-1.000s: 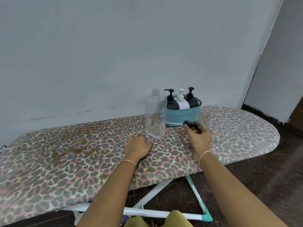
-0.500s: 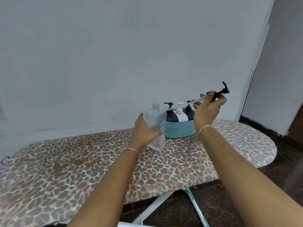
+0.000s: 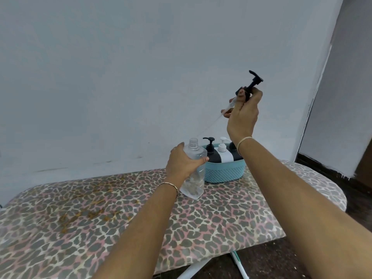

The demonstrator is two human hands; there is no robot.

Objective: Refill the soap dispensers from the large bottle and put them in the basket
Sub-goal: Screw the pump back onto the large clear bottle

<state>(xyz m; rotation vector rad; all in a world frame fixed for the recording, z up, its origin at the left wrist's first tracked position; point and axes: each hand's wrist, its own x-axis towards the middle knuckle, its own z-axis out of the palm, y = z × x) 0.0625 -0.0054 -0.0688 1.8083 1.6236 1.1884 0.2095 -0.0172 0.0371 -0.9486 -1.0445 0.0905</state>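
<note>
Large clear bottle (image 3: 196,176): upright on the leopard-print ironing board (image 3: 100,218), just left of the teal basket (image 3: 223,172), neck open, nearly drained by the look of it. Now gripped round the shoulder by the left hand (image 3: 184,164), flat on the board a second ago. Black pump head (image 3: 254,81): picked up from beside the basket and raised high, pinched at the collar by the right hand (image 3: 243,115). Dip tube (image 3: 213,121): slanting down toward the open neck, tip not yet inside (faint against the wall, hard to trace). Reads as recapping, so refilling probably finished.

Already seated in the basket: black dispenser (image 3: 210,151), white dispenser (image 3: 224,152), second black dispenser (image 3: 234,152) half hidden behind the right wrist. Nothing between tube and neck; worth minding only the tube's flex and those pump spouts close beside the neck.
</note>
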